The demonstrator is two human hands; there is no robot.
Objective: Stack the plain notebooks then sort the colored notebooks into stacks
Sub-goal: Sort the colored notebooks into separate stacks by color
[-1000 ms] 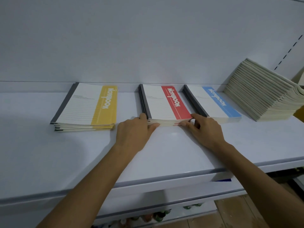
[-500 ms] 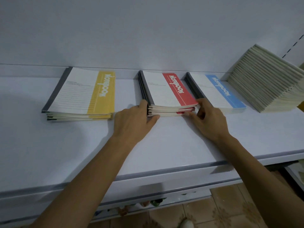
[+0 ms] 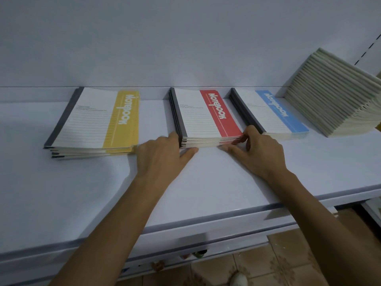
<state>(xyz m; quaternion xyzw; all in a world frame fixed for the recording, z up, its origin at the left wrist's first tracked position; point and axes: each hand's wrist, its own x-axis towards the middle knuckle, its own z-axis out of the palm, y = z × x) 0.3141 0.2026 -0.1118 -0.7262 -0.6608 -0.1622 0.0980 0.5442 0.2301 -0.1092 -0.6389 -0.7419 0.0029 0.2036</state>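
Observation:
Three colored notebook stacks lie in a row on the white shelf (image 3: 206, 193): yellow (image 3: 92, 120) on the left, red (image 3: 198, 118) in the middle, blue (image 3: 274, 112) on the right. The tall plain notebook stack (image 3: 338, 93) leans at the far right. My left hand (image 3: 162, 153) presses the red stack's front left corner, fingers on the spine side and thumb along the front edge. At the front right corner, my right hand (image 3: 259, 153) has bent fingers on the page edges and its thumb lies flat on the shelf.
A white back panel (image 3: 185, 38) rises right behind the stacks. The shelf's front lip (image 3: 206, 217) runs below my forearms. Lower shelves and a tiled floor (image 3: 288, 265) show underneath.
Both hands have stayed at the red stack's front corners, and my right fingers have curled tighter onto its right corner. The stacks have not shifted places.

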